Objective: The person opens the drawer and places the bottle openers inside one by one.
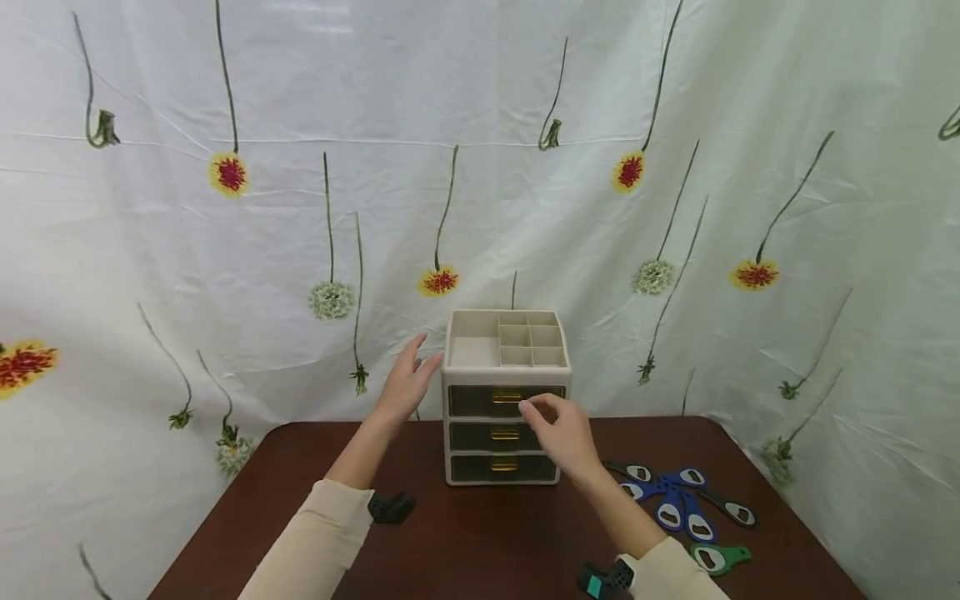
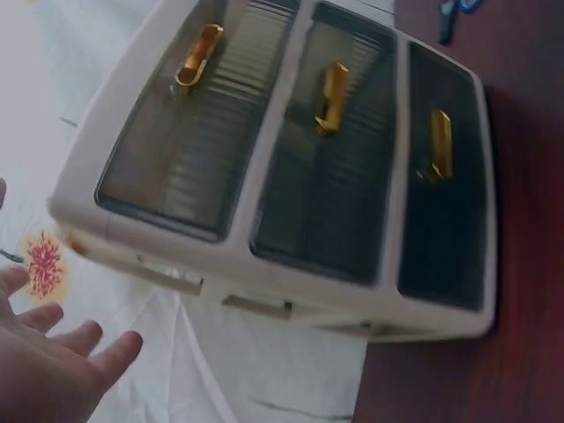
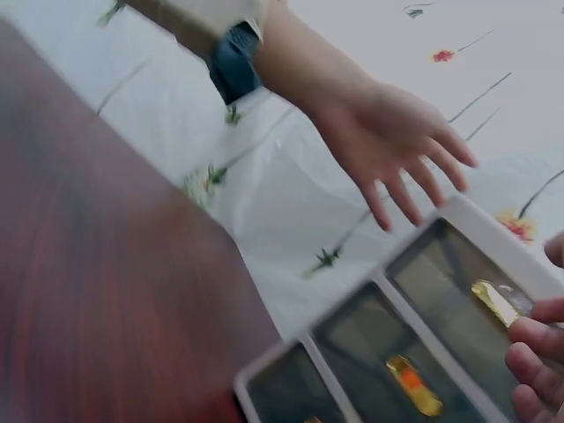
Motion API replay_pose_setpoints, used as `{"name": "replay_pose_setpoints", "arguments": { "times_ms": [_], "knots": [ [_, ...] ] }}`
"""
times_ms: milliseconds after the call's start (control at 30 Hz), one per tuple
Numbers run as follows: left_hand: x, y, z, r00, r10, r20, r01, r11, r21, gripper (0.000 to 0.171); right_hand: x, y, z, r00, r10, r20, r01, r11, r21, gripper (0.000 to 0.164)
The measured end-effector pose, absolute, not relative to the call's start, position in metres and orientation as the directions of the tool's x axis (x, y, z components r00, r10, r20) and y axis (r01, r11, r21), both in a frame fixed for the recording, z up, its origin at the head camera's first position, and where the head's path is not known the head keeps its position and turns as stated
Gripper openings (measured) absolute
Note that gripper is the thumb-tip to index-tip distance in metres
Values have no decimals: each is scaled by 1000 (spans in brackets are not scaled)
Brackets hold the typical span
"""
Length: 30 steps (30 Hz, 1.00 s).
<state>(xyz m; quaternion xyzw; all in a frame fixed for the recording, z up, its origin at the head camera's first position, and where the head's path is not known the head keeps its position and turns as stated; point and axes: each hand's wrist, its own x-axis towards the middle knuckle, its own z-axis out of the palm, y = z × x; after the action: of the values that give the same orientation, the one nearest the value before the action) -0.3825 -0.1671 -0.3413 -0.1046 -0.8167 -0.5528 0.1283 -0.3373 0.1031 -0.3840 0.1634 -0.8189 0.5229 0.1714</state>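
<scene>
A white desktop organizer (image 1: 507, 377) stands on the table, with a divided open tray on top and three dark, see-through drawers below, each with a gold handle. All three drawers look closed. My left hand (image 1: 408, 379) is spread just left of the organizer's upper side; in the left wrist view its fingers are apart from the casing. In front of the top drawer is my right hand (image 1: 561, 429), thumb and index finger bent toward each other near the top gold handle (image 1: 507, 397). Right wrist view shows these fingertips (image 3: 529, 339) beside that handle; contact cannot be made out.
On the right side of the dark red-brown table (image 1: 450, 542) lie several bottle openers, among them blue ones (image 1: 670, 510), a black one (image 1: 738, 512) and a green one (image 1: 718, 557). A white flower-printed cloth (image 1: 480, 208) hangs behind the table.
</scene>
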Motion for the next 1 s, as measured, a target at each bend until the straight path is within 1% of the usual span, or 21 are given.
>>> {"name": "replay_pose_setpoints", "arguments": {
  "times_ms": [67, 167, 233, 300, 400, 500, 733, 1000],
  "knots": [
    [-390, -161, -338, -967, 21, 253, 249, 277, 928, 72, -339, 93, -389, -938, -52, 343, -342, 304, -889, 34],
    [-399, -153, -332, -984, -11, 177, 173, 148, 974, 69, -342, 81, -395, -983, -52, 176, -180, 96, -979, 43],
    [-404, -147, -330, -988, -25, 151, 148, 78, 986, 66, -343, 75, -398, -994, -69, 81, -78, -48, -996, 49],
    [-408, -142, -330, -989, -14, 147, 146, 34, 989, 63, -345, 69, -400, -997, -83, 8, 6, -172, -985, 55],
    [-413, -136, -333, -988, 25, 151, 151, 11, 988, 63, -348, 62, -403, -996, -77, -35, 55, -285, -957, 59],
    [-415, -133, -338, -986, 55, 156, 155, -8, 988, 65, -352, 56, -406, -998, -51, -24, 40, -328, -944, 56],
    [-415, -135, -344, -978, 130, 161, 146, -119, 982, 65, -362, 52, -415, -999, 28, -25, 14, -339, -941, 42],
    [-416, -142, -343, -975, 126, 184, 166, -141, 976, 64, -366, 45, -406, -999, 27, 19, -28, -369, -929, 26]
  ]
}}
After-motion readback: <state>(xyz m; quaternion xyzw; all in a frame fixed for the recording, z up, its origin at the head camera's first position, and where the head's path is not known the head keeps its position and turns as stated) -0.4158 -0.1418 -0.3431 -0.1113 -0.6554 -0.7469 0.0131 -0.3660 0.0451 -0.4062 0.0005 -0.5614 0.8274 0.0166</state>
